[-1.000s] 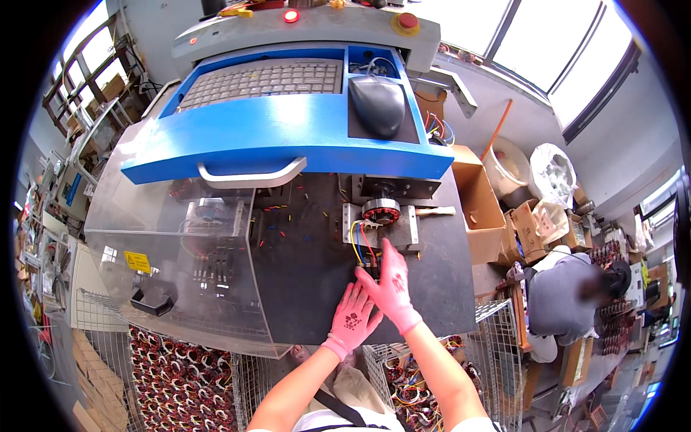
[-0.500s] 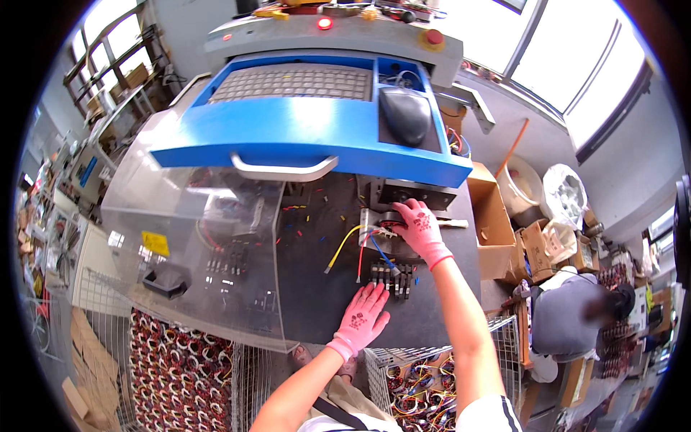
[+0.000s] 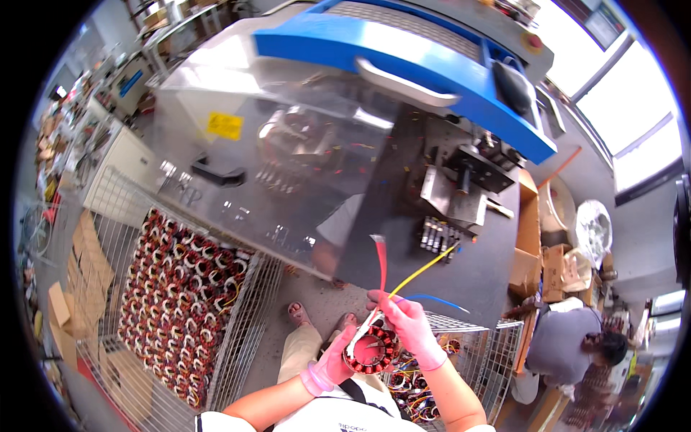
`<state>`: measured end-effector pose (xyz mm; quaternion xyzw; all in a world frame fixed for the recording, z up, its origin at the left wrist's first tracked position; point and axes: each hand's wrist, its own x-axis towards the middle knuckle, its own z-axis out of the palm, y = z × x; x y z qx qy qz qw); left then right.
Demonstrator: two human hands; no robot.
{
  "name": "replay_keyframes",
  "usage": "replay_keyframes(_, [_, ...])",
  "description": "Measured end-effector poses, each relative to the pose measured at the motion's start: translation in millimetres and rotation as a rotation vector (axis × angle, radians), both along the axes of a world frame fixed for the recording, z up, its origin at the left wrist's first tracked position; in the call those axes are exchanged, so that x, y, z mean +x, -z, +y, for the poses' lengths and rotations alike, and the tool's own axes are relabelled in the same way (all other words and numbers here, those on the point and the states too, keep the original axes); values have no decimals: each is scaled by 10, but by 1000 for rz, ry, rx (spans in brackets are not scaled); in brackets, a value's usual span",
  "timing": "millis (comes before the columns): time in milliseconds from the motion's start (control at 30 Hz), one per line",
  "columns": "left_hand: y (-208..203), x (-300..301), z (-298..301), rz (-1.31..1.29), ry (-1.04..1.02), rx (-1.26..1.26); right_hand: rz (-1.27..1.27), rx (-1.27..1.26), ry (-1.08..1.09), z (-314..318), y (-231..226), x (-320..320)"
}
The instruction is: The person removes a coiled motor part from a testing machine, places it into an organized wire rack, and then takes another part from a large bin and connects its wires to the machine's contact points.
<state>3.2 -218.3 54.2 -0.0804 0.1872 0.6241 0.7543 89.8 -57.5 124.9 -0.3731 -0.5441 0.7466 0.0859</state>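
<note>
Beyond the worktop's (image 3: 479, 284) near edge, in front of the person's body, a wound stator (image 3: 389, 347) is cupped by the left hand (image 3: 334, 362), while the right hand (image 3: 409, 321), close beside it, pinches the leads (image 3: 421, 272) near their base. The red, yellow and blue leads fan out past the fingers, the red one looking flat and wide, the blue thin. The stator is a ring of dark red-brown coils with white sleeving along one side. A clear, glossy plastic cover (image 3: 216, 165) closes off the worktop's left part, and a blue-painted keyboard drawer (image 3: 403, 54) with a curved pale handle overhangs its far edge. Toward the worktop's right edge stand a row of metal terminal clips (image 3: 437, 236) and, behind it, a steel fixture (image 3: 472, 209) with a dark upright post. Below the left side, a wire-mesh basket (image 3: 248, 317) holds packed rows of similar stators.
</note>
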Motion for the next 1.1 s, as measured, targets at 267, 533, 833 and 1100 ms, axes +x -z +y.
replay_keyframes(267, [-124,-416,-1196,-226,-239,-47,335,-592,36,-899,75,-631])
replay_keyframes(533, [-290,-1017,-2800,-194,-624,-94,24,-18,-552,-2623,-17,-1911])
replay_keyframes(833, [-345,-1494,-4015,-281,-1096,-185,359,958,-1296,-4053,-41,-2828])
replay_keyframes(1100, [202,-1888,-4304,-228,-1223,-225,428,800,-1903,-4280,282,-3510])
